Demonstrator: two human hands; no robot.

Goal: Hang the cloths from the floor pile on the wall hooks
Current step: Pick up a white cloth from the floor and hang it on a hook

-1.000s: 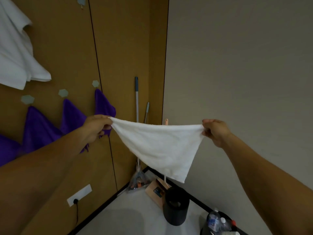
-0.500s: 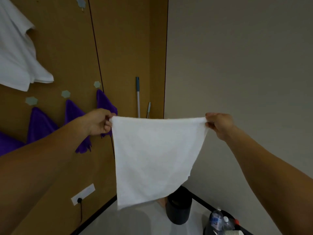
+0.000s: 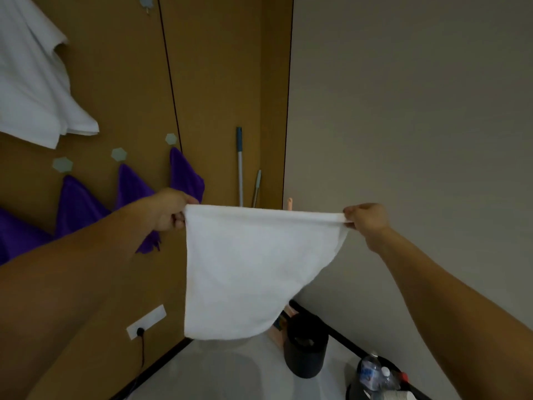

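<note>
Against a tan wood-panelled wall (image 3: 115, 82), the left hand (image 3: 170, 209) and right hand (image 3: 364, 219) each pinch a top corner of a white square terry cloth (image 3: 248, 269), its taut upper edge level between them, the pale hexagonal wall hooks (image 3: 170, 138) lying above the nearer left hand.

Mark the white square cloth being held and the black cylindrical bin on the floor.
white square cloth (image 3: 245, 269): head view, middle of the fabric.
black cylindrical bin (image 3: 305, 363): head view, side wall.
</note>
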